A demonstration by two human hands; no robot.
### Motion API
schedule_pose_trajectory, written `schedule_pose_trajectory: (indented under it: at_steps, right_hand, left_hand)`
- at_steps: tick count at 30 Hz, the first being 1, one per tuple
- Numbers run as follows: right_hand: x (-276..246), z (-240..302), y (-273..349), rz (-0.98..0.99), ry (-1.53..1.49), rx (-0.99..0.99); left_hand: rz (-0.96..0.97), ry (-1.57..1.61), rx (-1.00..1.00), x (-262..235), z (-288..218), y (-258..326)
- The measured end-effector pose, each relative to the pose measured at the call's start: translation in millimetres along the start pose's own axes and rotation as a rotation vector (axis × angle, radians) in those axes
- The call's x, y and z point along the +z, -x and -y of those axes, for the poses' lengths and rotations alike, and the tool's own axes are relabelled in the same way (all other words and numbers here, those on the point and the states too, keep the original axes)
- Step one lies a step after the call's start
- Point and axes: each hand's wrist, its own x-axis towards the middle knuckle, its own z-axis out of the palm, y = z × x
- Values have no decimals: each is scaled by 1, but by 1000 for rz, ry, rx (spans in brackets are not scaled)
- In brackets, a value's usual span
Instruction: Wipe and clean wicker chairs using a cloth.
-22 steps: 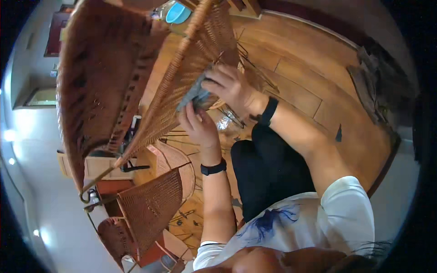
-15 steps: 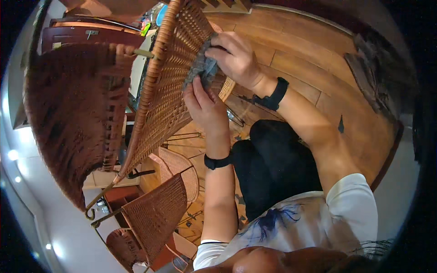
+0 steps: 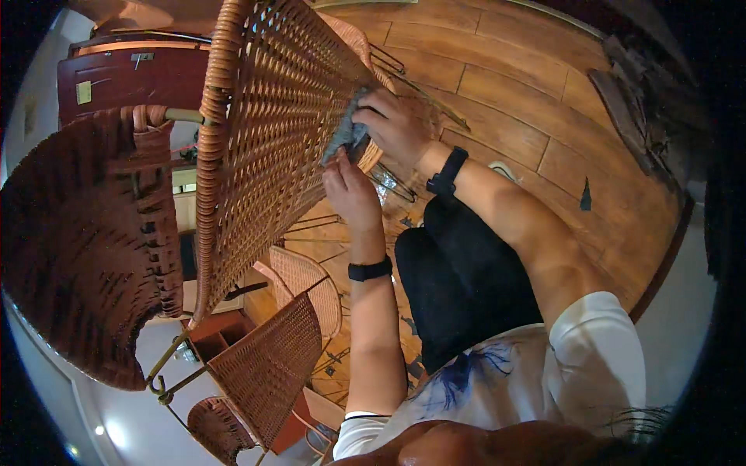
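Note:
A large woven wicker panel (image 3: pixel 264 124), part of a hanging chair, leans in front of me with its thick wrapped rim on the left. At the panel's right edge is a crumpled grey cloth-like piece (image 3: pixel 342 136). My left hand (image 3: pixel 347 185) pinches the lower end of this piece with closed fingers. Higher up, my right hand (image 3: pixel 395 128) has its fingers bent over the upper end, pressing it against the weave. What lies beneath the piece is hidden. Both wrists wear black bands.
A dark brown wicker shell (image 3: pixel 85 233) hangs at the left, joined to a hooked metal rod (image 3: pixel 161 357). Below it are another woven panel (image 3: pixel 268 365) and a lighter wicker seat (image 3: pixel 311 291). Dark scraps (image 3: pixel 585 194) lie on the wooden floor (image 3: pixel 505 116); dark folded material (image 3: pixel 637 116) sits far right.
The wicker panel and brown shell have shifted left in the picture, showing more weave. Both hands stay on the grey piece; my right hand sits slightly lower.

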Motion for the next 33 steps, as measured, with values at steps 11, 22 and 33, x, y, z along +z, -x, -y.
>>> schedule_pose_trajectory:
  at_steps: [11, 22, 33]
  right_hand:
    - [-23, 17, -54, -185, 19, -221]
    - [5, -16, 12, 44, 56, 144]
    - [10, 21, 12, -4, -143, 412]
  left_hand:
    - [-205, 56, 0, -23, -21, -40]
    - [-20, -5, 40, 15, -10, -5]
    - [-439, 923, -871, 19, -34, -7]
